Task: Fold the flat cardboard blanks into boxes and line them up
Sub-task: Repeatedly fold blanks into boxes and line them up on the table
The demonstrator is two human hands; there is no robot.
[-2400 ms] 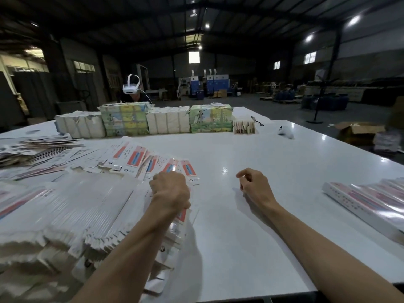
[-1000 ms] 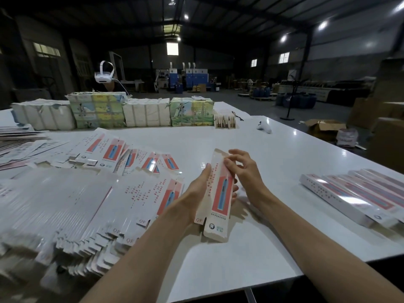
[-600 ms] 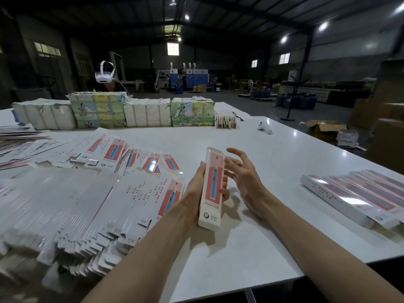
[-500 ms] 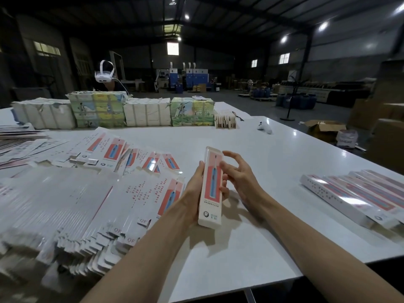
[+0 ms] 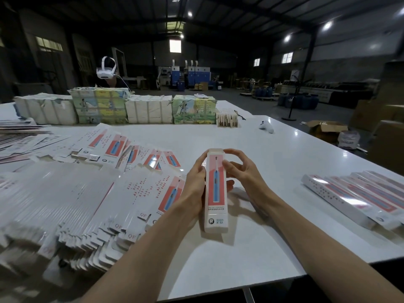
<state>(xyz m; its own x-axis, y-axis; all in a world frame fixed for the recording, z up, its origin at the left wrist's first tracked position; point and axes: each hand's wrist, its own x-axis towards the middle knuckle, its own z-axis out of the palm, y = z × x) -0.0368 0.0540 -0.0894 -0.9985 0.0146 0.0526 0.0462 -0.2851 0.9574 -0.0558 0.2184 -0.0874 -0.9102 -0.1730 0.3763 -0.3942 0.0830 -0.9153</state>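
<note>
Held low over the white table (image 5: 251, 248) at centre frame: one formed box (image 5: 215, 193), long axis near-vertical in the picture, near end toward lower centre, far end up and away; hard to tell whether the near end touches the tabletop; gripped along its left side by the left hand (image 5: 193, 186), thumb on the front edge, fingers wrapped behind; pinched at the upper end by the right hand (image 5: 242, 173), thumb against the right edge, curled index fingertip at the top flap; judged to be pressing that top end closed. Slim and rectangular in look, white card with a red panel and a blue toothbrush picture, small logo near the lower end. Next, probably, across to the row of finished boxes (image 5: 354, 195) at right of frame; well apart from both hands, nearer the right one; laid side by side, long axes slanting upper left to lower right, so calling for a turn of the box to match. At left of frame, a fanned pile of flat blanks (image 5: 65, 193), just beside the left forearm.
</note>
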